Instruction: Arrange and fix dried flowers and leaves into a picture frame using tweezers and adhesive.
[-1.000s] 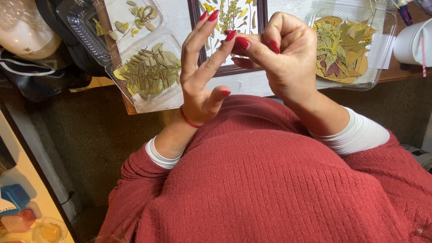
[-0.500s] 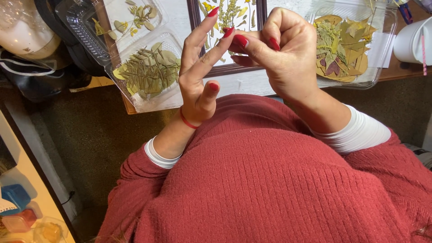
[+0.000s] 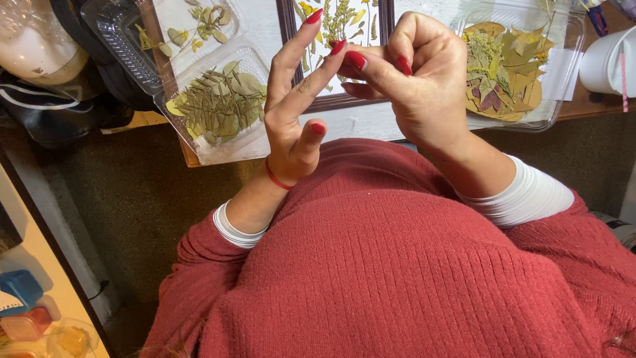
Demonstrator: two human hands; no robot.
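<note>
— What are the hands doing?
— The left hand (image 3: 295, 126) is open, fingers up. The right hand (image 3: 417, 79) pinches its fingertip; I cannot tell if it holds something.
— What is near?
— The picture frame (image 3: 338, 103) at the surface's (image 3: 371, 122) near edge, between two clear trays of leaves (image 3: 218, 106).

Bare hands with glossy nails, above clear plastic trays and a wooden frame.

My left hand (image 3: 295, 126) and right hand (image 3: 417, 79) are bare skin, nails lacquered a shiny red; a thin red cord bracelet (image 3: 277, 178) circles my left wrist. My sweater (image 3: 397, 265) is matt ribbed knit over smooth white cotton cuffs (image 3: 527, 199). 2 clear plastic trays (image 3: 218, 99) (image 3: 523, 66) look glossy, holding dry, papery pressed leaves. The picture frame (image 3: 331, 103) is dark, smooth wood. The white cup (image 3: 606, 63) looks like matt plastic.
</note>
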